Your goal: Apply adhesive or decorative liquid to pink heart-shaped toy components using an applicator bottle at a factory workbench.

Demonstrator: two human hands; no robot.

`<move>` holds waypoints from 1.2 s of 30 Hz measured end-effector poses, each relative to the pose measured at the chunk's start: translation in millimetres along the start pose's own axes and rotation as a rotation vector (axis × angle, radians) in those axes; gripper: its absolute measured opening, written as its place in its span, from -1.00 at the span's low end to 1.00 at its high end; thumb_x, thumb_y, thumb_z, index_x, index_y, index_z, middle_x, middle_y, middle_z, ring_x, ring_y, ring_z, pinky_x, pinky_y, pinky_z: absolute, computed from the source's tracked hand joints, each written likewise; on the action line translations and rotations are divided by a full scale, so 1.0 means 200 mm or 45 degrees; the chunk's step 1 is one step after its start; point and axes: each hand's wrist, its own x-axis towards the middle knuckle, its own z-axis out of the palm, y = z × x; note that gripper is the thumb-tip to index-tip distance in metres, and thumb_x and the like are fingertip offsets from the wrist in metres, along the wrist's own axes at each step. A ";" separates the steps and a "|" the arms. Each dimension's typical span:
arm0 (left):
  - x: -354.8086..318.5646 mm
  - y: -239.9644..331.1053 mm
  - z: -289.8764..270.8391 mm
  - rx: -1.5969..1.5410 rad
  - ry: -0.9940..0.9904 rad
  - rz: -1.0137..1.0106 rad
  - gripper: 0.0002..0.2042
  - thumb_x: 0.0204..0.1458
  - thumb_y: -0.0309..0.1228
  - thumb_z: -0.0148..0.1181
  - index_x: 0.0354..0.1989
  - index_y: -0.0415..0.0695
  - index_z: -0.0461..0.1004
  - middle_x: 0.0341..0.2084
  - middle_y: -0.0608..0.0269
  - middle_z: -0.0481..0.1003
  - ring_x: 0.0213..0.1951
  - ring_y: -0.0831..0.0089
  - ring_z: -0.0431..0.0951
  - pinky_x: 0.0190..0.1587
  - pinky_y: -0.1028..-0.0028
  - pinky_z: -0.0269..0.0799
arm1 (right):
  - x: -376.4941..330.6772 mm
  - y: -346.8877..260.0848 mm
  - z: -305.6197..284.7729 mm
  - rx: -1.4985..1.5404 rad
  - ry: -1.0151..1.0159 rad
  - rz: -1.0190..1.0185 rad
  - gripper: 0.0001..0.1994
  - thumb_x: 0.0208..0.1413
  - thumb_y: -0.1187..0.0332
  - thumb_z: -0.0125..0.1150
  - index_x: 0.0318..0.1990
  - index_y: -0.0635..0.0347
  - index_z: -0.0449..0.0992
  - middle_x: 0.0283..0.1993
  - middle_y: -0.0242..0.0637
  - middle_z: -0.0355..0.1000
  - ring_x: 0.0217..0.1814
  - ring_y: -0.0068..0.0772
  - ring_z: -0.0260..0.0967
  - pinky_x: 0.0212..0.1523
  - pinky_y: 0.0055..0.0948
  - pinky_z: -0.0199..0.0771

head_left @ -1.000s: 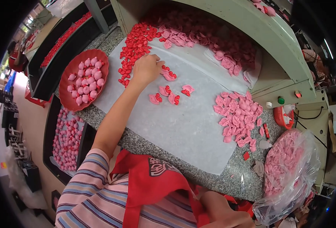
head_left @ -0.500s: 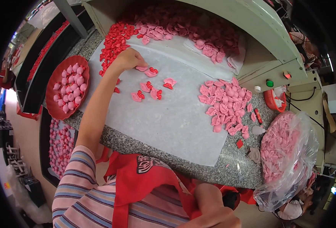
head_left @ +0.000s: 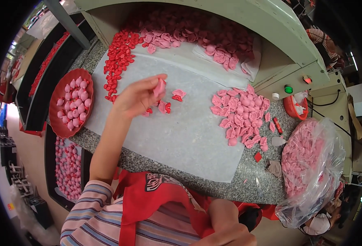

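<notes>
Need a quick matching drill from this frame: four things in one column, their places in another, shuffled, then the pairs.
Things:
1. pink piece
2. red round tray
3. clear plastic bag
4. small red pieces

Places:
A. at the counter's right end, full of pink pieces
B. pinched in the left hand, above the white sheet
C. in a strip along the sheet's far left edge
D. on the counter left of the sheet, holding pink pieces

Pairs: 1-B, 2-D, 3-A, 4-C

Pink pieces [head_left: 240, 112], red tray [head_left: 57, 119], speckled grey counter [head_left: 214, 186].
</notes>
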 end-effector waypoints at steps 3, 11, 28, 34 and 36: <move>-0.06 -0.18 0.18 -0.159 0.028 -0.134 -0.67 0.04 -0.52 -0.05 0.01 -0.33 0.22 -0.13 0.08 0.38 -0.11 0.30 0.44 -0.06 0.49 0.41 | -0.02 -0.15 0.10 -0.305 0.244 0.625 -0.84 -0.05 0.37 0.05 -0.50 0.25 0.52 -0.45 -0.16 0.46 -0.51 -0.38 0.42 -0.55 -0.54 0.39; -0.19 -0.33 0.37 -0.187 0.044 -0.165 -0.73 -0.01 -0.52 0.06 -0.10 -0.28 0.35 -0.21 0.12 0.45 -0.13 0.31 0.47 -0.10 0.46 0.46 | -0.47 0.06 -0.03 -1.259 0.184 1.317 -0.52 -0.32 0.56 0.29 -0.09 0.25 0.40 -0.11 -0.17 0.29 -0.14 -0.29 0.29 -0.30 -0.46 0.35; -0.23 -0.34 0.36 -0.067 -0.123 -0.295 -0.78 -0.01 -0.47 0.08 -0.19 -0.28 0.38 -0.31 0.09 0.46 -0.28 0.35 0.51 -0.21 0.37 0.49 | -0.55 0.07 -0.16 -1.135 0.141 1.395 -0.62 -0.31 0.53 0.32 -0.19 0.18 0.50 -0.36 -0.32 0.32 -0.35 -0.43 0.28 -0.38 -0.48 0.29; -0.22 -0.45 0.30 -0.303 -0.312 -0.586 -0.71 0.04 -0.39 0.02 -0.09 -0.26 0.30 -0.26 -0.02 0.43 -0.21 0.15 0.48 -0.18 0.31 0.50 | -0.63 -0.07 -0.28 -0.723 0.188 1.578 -0.56 -0.29 0.54 0.32 -0.12 0.22 0.45 -0.32 -0.37 0.31 -0.34 -0.55 0.27 -0.31 -0.64 0.29; -0.23 -0.47 0.34 -0.424 -0.272 -0.654 -0.67 0.06 -0.38 -0.01 -0.01 -0.24 0.25 -0.19 -0.10 0.40 -0.10 0.00 0.42 -0.16 0.29 0.49 | -0.73 -0.13 -0.39 -0.859 0.783 1.497 -0.52 -0.25 0.57 0.29 -0.05 0.27 0.38 -0.27 -0.36 0.30 -0.30 -0.59 0.26 -0.30 -0.63 0.31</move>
